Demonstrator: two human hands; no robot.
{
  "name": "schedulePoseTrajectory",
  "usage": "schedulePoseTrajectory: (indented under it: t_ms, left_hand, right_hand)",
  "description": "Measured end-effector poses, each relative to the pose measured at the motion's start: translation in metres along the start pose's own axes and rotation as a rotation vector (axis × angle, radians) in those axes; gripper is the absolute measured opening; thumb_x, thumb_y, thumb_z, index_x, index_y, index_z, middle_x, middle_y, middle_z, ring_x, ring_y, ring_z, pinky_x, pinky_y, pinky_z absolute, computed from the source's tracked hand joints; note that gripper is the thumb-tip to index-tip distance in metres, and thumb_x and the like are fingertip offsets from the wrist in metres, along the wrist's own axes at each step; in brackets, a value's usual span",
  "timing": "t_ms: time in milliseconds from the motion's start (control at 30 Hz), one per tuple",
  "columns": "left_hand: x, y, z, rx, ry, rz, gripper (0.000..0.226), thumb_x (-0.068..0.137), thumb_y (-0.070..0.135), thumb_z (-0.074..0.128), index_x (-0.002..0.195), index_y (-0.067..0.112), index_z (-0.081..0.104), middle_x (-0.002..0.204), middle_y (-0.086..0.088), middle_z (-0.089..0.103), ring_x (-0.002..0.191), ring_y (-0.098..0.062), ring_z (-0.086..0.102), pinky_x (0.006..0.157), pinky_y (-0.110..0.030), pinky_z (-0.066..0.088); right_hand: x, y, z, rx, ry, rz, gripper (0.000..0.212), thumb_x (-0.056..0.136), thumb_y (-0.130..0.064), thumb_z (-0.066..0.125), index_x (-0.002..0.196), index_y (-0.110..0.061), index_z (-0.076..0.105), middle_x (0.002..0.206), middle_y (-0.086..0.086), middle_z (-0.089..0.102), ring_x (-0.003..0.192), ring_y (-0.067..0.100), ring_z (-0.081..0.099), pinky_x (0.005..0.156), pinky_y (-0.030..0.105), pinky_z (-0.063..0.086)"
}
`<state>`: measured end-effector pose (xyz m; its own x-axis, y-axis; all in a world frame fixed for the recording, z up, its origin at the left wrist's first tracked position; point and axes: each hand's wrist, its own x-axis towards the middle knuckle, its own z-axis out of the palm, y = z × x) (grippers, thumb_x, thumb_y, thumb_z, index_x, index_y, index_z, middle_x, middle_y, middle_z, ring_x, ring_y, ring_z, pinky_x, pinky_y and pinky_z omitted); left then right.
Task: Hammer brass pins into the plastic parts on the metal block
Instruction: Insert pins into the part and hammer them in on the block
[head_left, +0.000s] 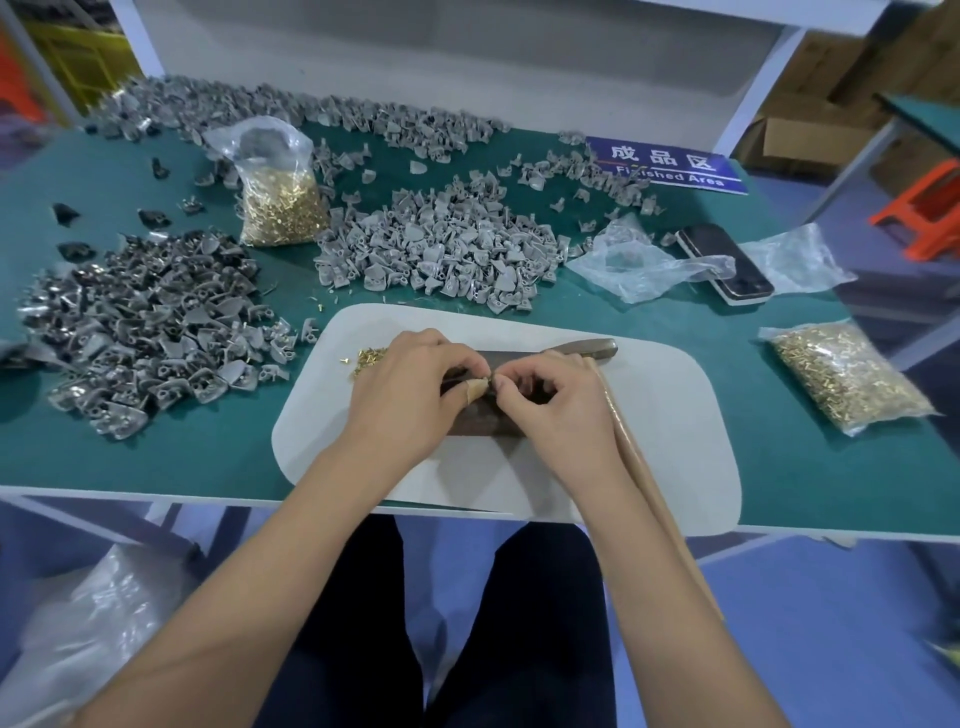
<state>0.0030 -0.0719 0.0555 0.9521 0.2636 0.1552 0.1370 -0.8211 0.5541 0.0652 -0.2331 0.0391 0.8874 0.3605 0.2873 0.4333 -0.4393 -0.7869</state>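
Observation:
On a white pad (649, 415) lies a dark metal block (478, 421), mostly covered by my two hands. My left hand (410, 389) and my right hand (550, 400) meet fingertip to fingertip over the block, curled around a small plastic part (475, 387) that I can barely see. A tiny brass pin seems pinched at the point where the fingers meet. Loose brass pins (366, 358) lie on the pad just left of my left hand. A hammer lies beside my right hand, its head (587, 347) behind the fingers and its wooden handle (639, 467) running toward me.
Grey plastic parts are heaped at left (150, 332), centre (441, 244) and along the table's back. Bags of brass pins stand at back centre (283, 202) and lie at right (847, 374). A phone (727, 262), empty plastic bags (639, 260) and a blue sign (670, 163) sit at back right.

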Motion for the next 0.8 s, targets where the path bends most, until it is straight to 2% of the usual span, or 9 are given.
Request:
schedulePoseTrajectory:
  t_ms: [133,200,267,367,467,533,633,700,800]
  left_hand:
    - [-0.001,0.002,-0.002,0.036,0.003,-0.002,0.008,0.094,0.044,0.066,0.101,0.041,0.069,0.095,0.013,0.055,0.108,-0.012,0.048,0.072,-0.031,0.032]
    - [-0.002,0.002,-0.001,0.033,0.006,0.006,0.008,0.093,0.045,0.066,0.099,0.04,0.07,0.093,0.013,0.054,0.105,-0.012,0.048,0.071,-0.03,0.031]
    - [-0.004,0.002,0.001,0.009,0.01,0.006,0.008,0.093,0.045,0.066,0.097,0.04,0.07,0.093,0.013,0.054,0.104,-0.011,0.048,0.07,-0.03,0.033]
    - [-0.007,0.001,0.004,-0.012,0.029,0.005,0.006,0.094,0.043,0.066,0.097,0.039,0.07,0.095,0.014,0.054,0.105,-0.011,0.048,0.073,-0.032,0.039]
    - [-0.009,0.0,0.009,-0.026,0.067,0.011,0.005,0.094,0.041,0.066,0.096,0.039,0.07,0.096,0.015,0.054,0.106,-0.01,0.048,0.072,-0.032,0.039]
    - [-0.009,-0.002,0.012,-0.04,0.093,0.007,0.005,0.093,0.042,0.068,0.096,0.04,0.071,0.096,0.015,0.054,0.105,-0.008,0.048,0.07,-0.03,0.034]
    - [-0.01,-0.003,0.014,-0.069,0.107,0.0,0.004,0.092,0.041,0.069,0.095,0.04,0.072,0.098,0.017,0.054,0.105,-0.006,0.048,0.07,-0.029,0.034]
    - [-0.009,-0.003,0.015,-0.09,0.116,0.0,0.003,0.092,0.04,0.069,0.094,0.039,0.072,0.1,0.018,0.055,0.105,-0.005,0.047,0.07,-0.029,0.035]
    - [-0.008,-0.004,0.015,-0.074,0.116,0.024,0.003,0.092,0.039,0.068,0.092,0.037,0.071,0.103,0.022,0.062,0.104,-0.005,0.047,0.069,-0.029,0.035]
  right_hand:
    - [-0.001,-0.001,-0.013,0.089,-0.062,0.02,0.016,0.087,-0.022,0.082,0.103,-0.023,0.08,0.09,-0.007,0.071,0.091,0.012,0.061,0.085,0.016,0.042]
    - [-0.005,0.007,-0.025,0.179,0.081,0.091,0.018,0.09,-0.023,0.078,0.108,-0.021,0.077,0.101,0.0,0.07,0.092,0.013,0.063,0.084,0.02,0.049]
    - [-0.012,0.021,-0.037,-0.046,0.215,0.176,0.019,0.097,-0.026,0.071,0.112,-0.017,0.074,0.108,0.008,0.065,0.096,0.018,0.059,0.084,0.02,0.047]
    - [-0.023,0.038,-0.042,-0.539,0.049,0.331,0.033,0.1,-0.03,0.063,0.124,-0.007,0.063,0.118,0.018,0.054,0.109,0.035,0.048,0.092,0.038,0.041]
    - [-0.024,0.034,-0.043,-0.674,-0.056,0.356,0.027,0.105,-0.021,0.051,0.124,-0.003,0.058,0.12,0.018,0.05,0.105,0.039,0.05,0.084,0.046,0.042]
    - [-0.022,0.025,-0.05,-0.691,-0.044,0.373,0.024,0.107,-0.019,0.043,0.121,-0.004,0.056,0.119,0.016,0.047,0.091,0.04,0.053,0.074,0.046,0.042]
    - [-0.03,0.014,-0.065,-0.505,0.055,0.316,0.023,0.109,-0.028,0.035,0.109,-0.016,0.055,0.106,0.005,0.051,0.073,0.027,0.049,0.065,0.041,0.037]
    - [-0.036,0.003,-0.071,-0.201,0.099,0.311,0.02,0.107,-0.028,0.036,0.098,-0.027,0.054,0.089,-0.006,0.059,0.068,0.017,0.051,0.059,0.035,0.037]
    - [-0.043,-0.013,-0.07,0.065,0.016,0.375,0.02,0.102,-0.038,0.037,0.092,-0.04,0.054,0.068,-0.013,0.056,0.054,0.01,0.045,0.053,0.029,0.035]
